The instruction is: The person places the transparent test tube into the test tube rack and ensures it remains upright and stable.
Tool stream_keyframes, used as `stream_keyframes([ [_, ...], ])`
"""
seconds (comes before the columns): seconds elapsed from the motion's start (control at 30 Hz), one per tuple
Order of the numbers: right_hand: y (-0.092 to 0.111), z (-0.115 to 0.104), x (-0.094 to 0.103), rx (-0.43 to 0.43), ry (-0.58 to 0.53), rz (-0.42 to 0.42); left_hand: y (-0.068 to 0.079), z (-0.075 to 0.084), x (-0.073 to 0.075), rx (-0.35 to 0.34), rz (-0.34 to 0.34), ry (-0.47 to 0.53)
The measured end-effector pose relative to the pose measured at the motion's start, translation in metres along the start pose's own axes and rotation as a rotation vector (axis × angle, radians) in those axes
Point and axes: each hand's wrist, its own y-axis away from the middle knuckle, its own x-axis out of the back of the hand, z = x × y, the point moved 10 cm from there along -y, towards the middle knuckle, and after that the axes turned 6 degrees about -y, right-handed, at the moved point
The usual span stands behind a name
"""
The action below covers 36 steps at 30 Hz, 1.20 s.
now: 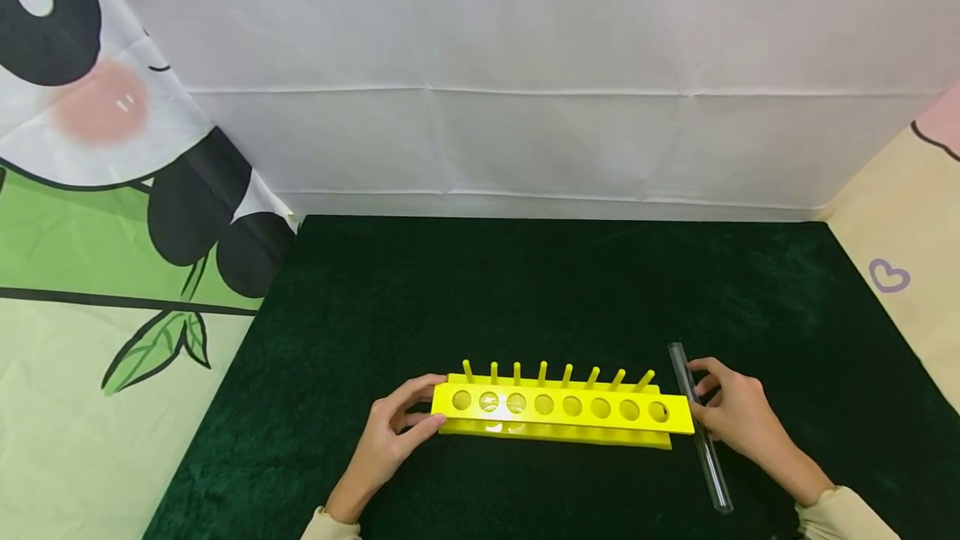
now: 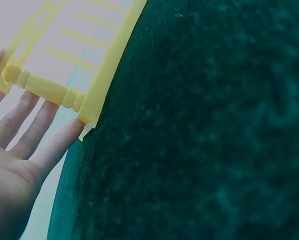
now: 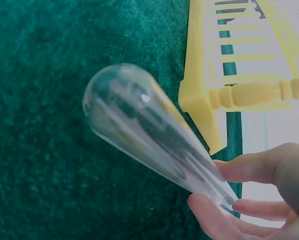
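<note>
A yellow test tube rack (image 1: 558, 407) lies across the front of the green cloth, with a row of round holes in its top plate and several pegs along its far side. My left hand (image 1: 382, 440) grips the rack's left end; in the left wrist view its fingers lie along the turned end post (image 2: 47, 91). Beside the rack's right end, my right hand (image 1: 742, 419) pinches a clear glass test tube (image 1: 712, 465) between thumb and fingers. The tube slants, and its rounded closed end (image 3: 122, 95) points toward the right wrist camera. No tube shows in the rack's holes.
Dark green velvety cloth (image 1: 480, 298) covers the table. A white sheet (image 1: 480, 140) hangs behind it. Printed cloths stand at both sides, one with a panda picture (image 1: 187, 198) on the left, one with a purple heart (image 1: 889, 276) on the right.
</note>
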Motion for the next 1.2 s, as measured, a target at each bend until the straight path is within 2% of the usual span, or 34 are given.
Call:
stream_keyframes([
  [0.6,-0.001,0.013,0.002,-0.079,-0.147,-0.037,-0.001,-0.002,-0.002,0.014,-0.011,0.016],
  [0.9,0.0,0.005,0.005,-0.06,-0.177,-0.045,-0.001,0.003,-0.002,-0.009,-0.02,0.017],
  [1.2,0.002,-0.003,0.011,-0.04,-0.183,-0.023,-0.001,0.0,-0.002,-0.006,-0.03,0.033],
])
